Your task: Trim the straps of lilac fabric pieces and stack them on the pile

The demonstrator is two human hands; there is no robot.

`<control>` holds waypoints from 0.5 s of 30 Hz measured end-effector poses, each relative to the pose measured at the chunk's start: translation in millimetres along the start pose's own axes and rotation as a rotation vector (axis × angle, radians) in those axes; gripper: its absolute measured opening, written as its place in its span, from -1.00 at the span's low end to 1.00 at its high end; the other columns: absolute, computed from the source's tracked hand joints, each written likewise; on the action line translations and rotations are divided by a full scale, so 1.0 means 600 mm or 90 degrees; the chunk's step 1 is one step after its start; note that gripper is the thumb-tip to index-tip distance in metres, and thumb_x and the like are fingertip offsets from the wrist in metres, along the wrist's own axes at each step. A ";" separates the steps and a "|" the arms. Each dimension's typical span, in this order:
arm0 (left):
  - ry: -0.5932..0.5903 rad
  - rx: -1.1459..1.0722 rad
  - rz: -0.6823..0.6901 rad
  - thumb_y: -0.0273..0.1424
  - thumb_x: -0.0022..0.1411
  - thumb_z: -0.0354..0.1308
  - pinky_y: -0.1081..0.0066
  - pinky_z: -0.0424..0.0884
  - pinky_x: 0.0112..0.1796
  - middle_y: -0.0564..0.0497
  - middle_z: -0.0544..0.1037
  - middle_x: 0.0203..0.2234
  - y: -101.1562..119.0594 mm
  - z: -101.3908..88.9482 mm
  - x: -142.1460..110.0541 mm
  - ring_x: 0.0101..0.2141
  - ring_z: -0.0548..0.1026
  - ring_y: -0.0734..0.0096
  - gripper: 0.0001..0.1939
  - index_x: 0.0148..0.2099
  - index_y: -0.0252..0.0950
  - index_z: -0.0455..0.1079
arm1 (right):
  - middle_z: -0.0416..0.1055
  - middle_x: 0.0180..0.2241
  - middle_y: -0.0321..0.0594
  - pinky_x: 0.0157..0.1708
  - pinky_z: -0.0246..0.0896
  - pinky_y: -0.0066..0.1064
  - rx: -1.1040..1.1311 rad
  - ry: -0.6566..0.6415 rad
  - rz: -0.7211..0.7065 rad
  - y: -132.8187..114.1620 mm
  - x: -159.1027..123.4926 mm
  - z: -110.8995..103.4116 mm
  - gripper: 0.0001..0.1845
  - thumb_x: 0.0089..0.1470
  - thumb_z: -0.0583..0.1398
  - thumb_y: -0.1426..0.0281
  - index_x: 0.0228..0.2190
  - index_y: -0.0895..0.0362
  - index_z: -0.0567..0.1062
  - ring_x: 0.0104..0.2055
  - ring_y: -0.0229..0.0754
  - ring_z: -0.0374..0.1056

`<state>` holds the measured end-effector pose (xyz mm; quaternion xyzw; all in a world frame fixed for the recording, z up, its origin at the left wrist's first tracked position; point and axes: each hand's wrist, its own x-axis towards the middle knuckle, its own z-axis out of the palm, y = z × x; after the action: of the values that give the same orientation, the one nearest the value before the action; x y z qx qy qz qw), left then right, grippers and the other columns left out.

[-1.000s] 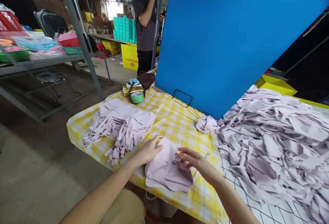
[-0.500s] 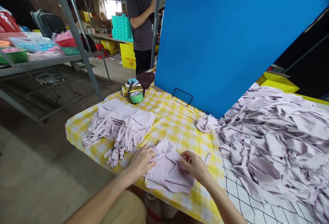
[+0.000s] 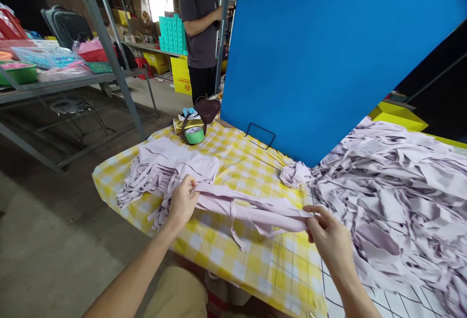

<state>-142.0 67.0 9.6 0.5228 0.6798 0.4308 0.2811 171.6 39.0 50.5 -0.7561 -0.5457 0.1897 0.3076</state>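
A pale lilac cloth piece (image 3: pixel 251 208) is stretched out lengthways above the yellow checked tablecloth (image 3: pixel 248 167). My left hand (image 3: pixel 182 203) pinches its left end, close to a neat stack of the same lilac pieces (image 3: pixel 168 172). The right end is gripped by my right hand (image 3: pixel 330 240), near the edge of a big loose heap of lilac cloth (image 3: pixel 394 201). A thin strap hangs down from the middle of the held piece.
A large blue board (image 3: pixel 321 60) stands upright at the back of the table. A green tape roll (image 3: pixel 194 135) and a dark pouch (image 3: pixel 207 110) lie at the far corner. A person in a dark shirt (image 3: pixel 199 21) stands behind. Metal shelving (image 3: pixel 69 79) with baskets is at left.
The lilac piece lay crumpled on the table under both hands. Both hands have taken hold of it, lifted it and pulled it apart into a long stretched strip.
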 end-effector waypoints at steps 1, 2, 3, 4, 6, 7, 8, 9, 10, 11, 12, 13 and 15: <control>-0.033 -0.078 -0.021 -0.54 -0.05 -0.03 0.57 0.01 -0.62 0.24 0.19 -0.72 0.006 0.002 0.002 -0.70 0.13 0.58 -0.86 -0.37 -0.24 0.14 | 0.27 -0.78 -0.39 -0.63 0.02 -0.41 0.006 0.013 0.008 -0.002 0.001 -0.007 -0.73 -0.12 0.00 0.35 -0.36 0.08 0.41 -0.71 -0.21 0.21; -0.068 -0.157 -0.042 -0.49 -0.05 -0.02 0.59 0.02 -0.63 0.23 0.25 -0.70 0.012 0.005 0.003 -0.71 0.16 0.58 -0.85 -0.34 -0.24 0.15 | 0.27 -0.77 -0.38 -0.63 0.02 -0.41 0.006 0.019 0.011 -0.002 0.003 -0.011 -0.72 -0.12 0.00 0.35 -0.35 0.09 0.42 -0.71 -0.21 0.22; -0.098 -0.230 -0.062 -0.45 -0.06 0.01 0.59 0.04 -0.64 0.21 0.31 -0.68 0.018 0.010 0.002 -0.70 0.21 0.58 -0.82 -0.31 -0.24 0.17 | 0.28 -0.77 -0.37 -0.63 0.04 -0.41 -0.002 0.009 0.009 0.001 0.005 -0.011 -0.72 -0.12 0.00 0.35 -0.35 0.09 0.42 -0.70 -0.21 0.22; -0.120 -0.291 -0.080 -0.42 -0.08 0.04 0.60 0.07 -0.64 0.19 0.35 -0.65 0.023 0.016 0.001 -0.68 0.25 0.57 -0.78 -0.29 -0.25 0.18 | 0.30 -0.75 -0.37 -0.61 0.08 -0.40 -0.017 -0.018 0.003 0.006 0.007 -0.006 -0.72 -0.12 0.00 0.35 -0.35 0.10 0.42 -0.70 -0.21 0.24; -0.157 -0.372 -0.113 -0.40 -0.13 0.08 0.60 0.12 -0.63 0.17 0.39 -0.63 0.035 0.032 -0.003 -0.66 0.32 0.54 -0.74 -0.30 -0.26 0.20 | 0.36 -0.66 -0.33 -0.56 0.15 -0.37 -0.055 -0.075 -0.032 0.016 0.005 0.012 -0.72 -0.13 0.02 0.32 -0.33 0.11 0.40 -0.64 -0.19 0.28; -0.174 -0.393 -0.125 -0.40 -0.15 0.09 0.60 0.14 -0.63 0.16 0.40 -0.63 0.040 0.040 -0.006 -0.66 0.33 0.54 -0.74 -0.31 -0.27 0.20 | 0.39 -0.58 -0.30 -0.54 0.17 -0.35 -0.064 -0.087 -0.062 0.018 0.000 0.026 -0.70 -0.12 0.03 0.30 -0.30 0.11 0.39 -0.60 -0.18 0.31; -0.190 -0.404 -0.131 -0.41 -0.15 0.10 0.60 0.14 -0.64 0.16 0.41 -0.64 0.045 0.048 -0.009 -0.67 0.33 0.54 -0.75 -0.32 -0.27 0.20 | 0.41 -0.51 -0.25 -0.53 0.20 -0.35 -0.057 -0.091 -0.101 0.017 -0.009 0.040 -0.69 -0.11 0.04 0.29 -0.27 0.11 0.38 -0.54 -0.16 0.33; -0.206 -0.405 -0.127 -0.41 -0.15 0.10 0.60 0.14 -0.65 0.16 0.41 -0.64 0.052 0.056 -0.014 -0.68 0.32 0.55 -0.76 -0.34 -0.27 0.19 | 0.40 -0.45 -0.21 -0.53 0.21 -0.36 -0.034 -0.095 -0.144 0.012 -0.020 0.056 -0.68 -0.08 0.05 0.28 -0.24 0.11 0.37 -0.48 -0.15 0.34; -0.216 -0.396 -0.111 -0.42 -0.13 0.09 0.61 0.13 -0.65 0.16 0.40 -0.65 0.059 0.062 -0.019 -0.69 0.31 0.56 -0.79 -0.35 -0.27 0.19 | 0.39 -0.40 -0.18 -0.53 0.23 -0.37 0.001 -0.103 -0.188 0.004 -0.033 0.072 -0.68 -0.04 0.04 0.28 -0.21 0.11 0.35 -0.43 -0.15 0.35; -0.222 -0.378 -0.083 -0.42 -0.10 0.09 0.61 0.12 -0.65 0.16 0.40 -0.66 0.067 0.068 -0.025 -0.69 0.30 0.57 -0.82 -0.36 -0.27 0.19 | 0.38 -0.36 -0.15 -0.52 0.24 -0.39 0.041 -0.122 -0.226 -0.007 -0.046 0.087 -0.68 0.00 0.03 0.30 -0.18 0.11 0.34 -0.39 -0.15 0.35; -0.229 -0.354 -0.046 -0.43 -0.06 0.08 0.61 0.13 -0.64 0.16 0.40 -0.66 0.076 0.072 -0.032 -0.68 0.31 0.57 -0.86 -0.36 -0.28 0.20 | 0.37 -0.33 -0.13 -0.52 0.26 -0.40 0.079 -0.147 -0.258 -0.019 -0.058 0.102 -0.66 0.02 0.03 0.32 -0.14 0.11 0.33 -0.37 -0.16 0.34; -0.240 -0.328 -0.003 -0.43 -0.01 0.06 0.61 0.15 -0.62 0.15 0.40 -0.65 0.086 0.075 -0.041 -0.66 0.33 0.56 -0.89 -0.36 -0.28 0.22 | 0.36 -0.29 -0.12 -0.50 0.27 -0.41 0.110 -0.169 -0.283 -0.032 -0.067 0.115 -0.63 0.02 0.04 0.35 -0.09 0.11 0.31 -0.35 -0.17 0.34; -0.266 -0.271 0.098 -0.45 0.06 0.03 0.59 0.20 -0.57 0.12 0.42 -0.61 0.105 0.079 -0.065 -0.59 0.38 0.53 -0.94 -0.33 -0.28 0.27 | 0.34 -0.18 -0.09 -0.43 0.29 -0.38 0.140 -0.187 -0.318 -0.054 -0.074 0.135 -0.57 -0.03 0.07 0.38 -0.05 0.09 0.31 -0.29 -0.16 0.34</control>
<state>-61.5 48.9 40.0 0.5794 0.4602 0.4668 0.4843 83.7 25.1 10.1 -0.5251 -0.7295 0.2737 0.3425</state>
